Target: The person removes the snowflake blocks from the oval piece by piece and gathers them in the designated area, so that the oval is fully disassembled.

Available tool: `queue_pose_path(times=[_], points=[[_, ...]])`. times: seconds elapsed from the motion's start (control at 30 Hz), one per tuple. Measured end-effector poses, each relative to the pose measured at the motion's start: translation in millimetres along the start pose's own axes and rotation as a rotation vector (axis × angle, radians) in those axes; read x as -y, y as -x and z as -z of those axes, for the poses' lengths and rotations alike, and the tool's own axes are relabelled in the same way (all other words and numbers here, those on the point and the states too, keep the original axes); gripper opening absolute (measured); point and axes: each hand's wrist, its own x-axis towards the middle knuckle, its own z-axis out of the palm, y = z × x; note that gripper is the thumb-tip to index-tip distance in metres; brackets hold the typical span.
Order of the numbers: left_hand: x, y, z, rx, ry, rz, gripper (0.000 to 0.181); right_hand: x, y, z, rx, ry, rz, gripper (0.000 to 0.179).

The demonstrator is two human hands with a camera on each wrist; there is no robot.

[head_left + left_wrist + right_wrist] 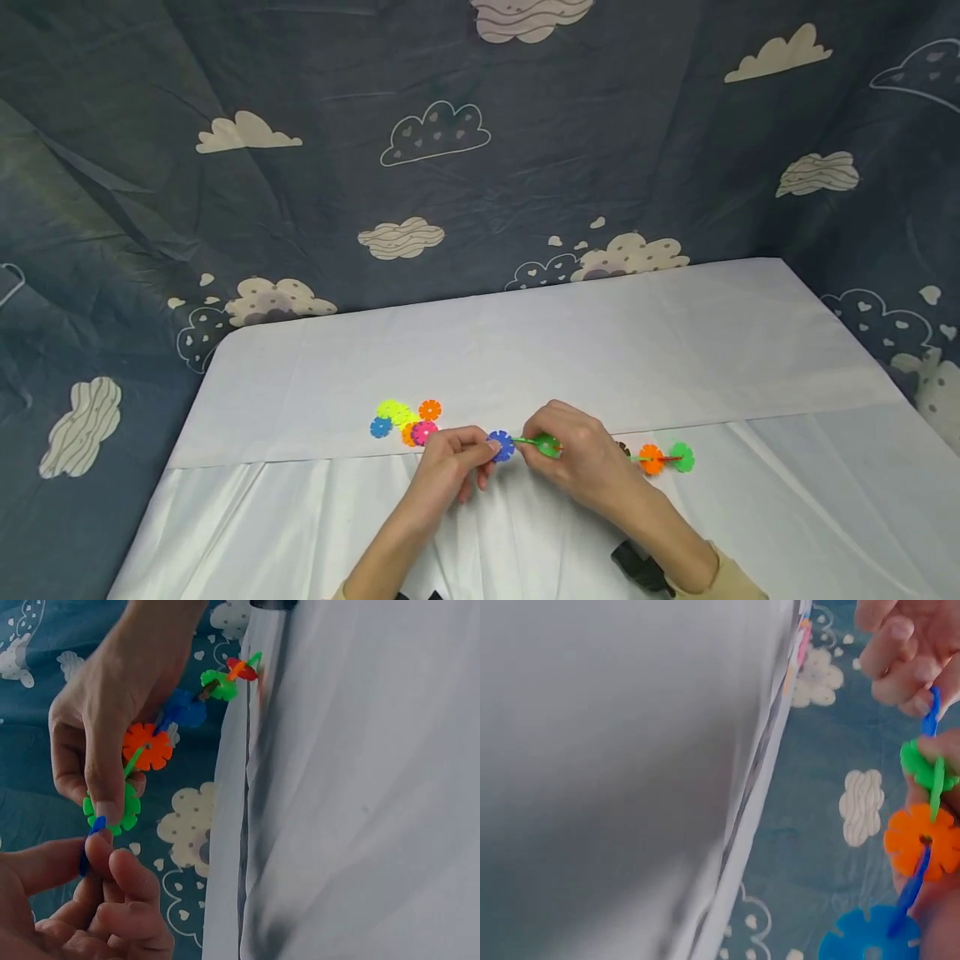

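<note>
My left hand (453,467) pinches a dark blue snowflake disc (501,446) between thumb and fingertips. My right hand (581,457) grips a green snowflake disc (126,806) at the near end of a chain of slotted discs. The blue disc meets this green one edge to edge, turned across it. Beyond the right hand, the chain runs on through an orange disc (148,747), a blue disc (184,710) and further green, orange and red discs. In the head view the right hand hides the middle of the chain; its far end shows a green disc (682,457).
Left of the hands lies a small heap of loose discs: yellow (393,410), orange (430,409), blue (381,427) and pink (424,432). A white cloth (300,375) covers the table, with a dark cloud-patterned curtain (322,200) behind. A black device (641,567) sits by the right wrist.
</note>
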Motion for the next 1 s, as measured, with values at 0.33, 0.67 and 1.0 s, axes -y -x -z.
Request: queue_pose_path(times=[0.33, 0.67, 1.0], points=[[-1.1, -2.3, 25.7, -0.049, -0.300, -0.025, 0.025, -3.6, 0.0, 3.1, 0.073, 0.001, -0.074, 0.022], [-5.3, -2.9, 74.7, -0.315, -0.764, -0.023, 0.012, -5.0, 0.1, 8.6, 0.092, -0.041, -0.144, 0.021], [-9.1, -2.0, 73.6, -0.493, -0.936, -0.083, 0.005, -4.3, -0.8, 9.2, 0.100, -0.077, -0.162, 0.019]])
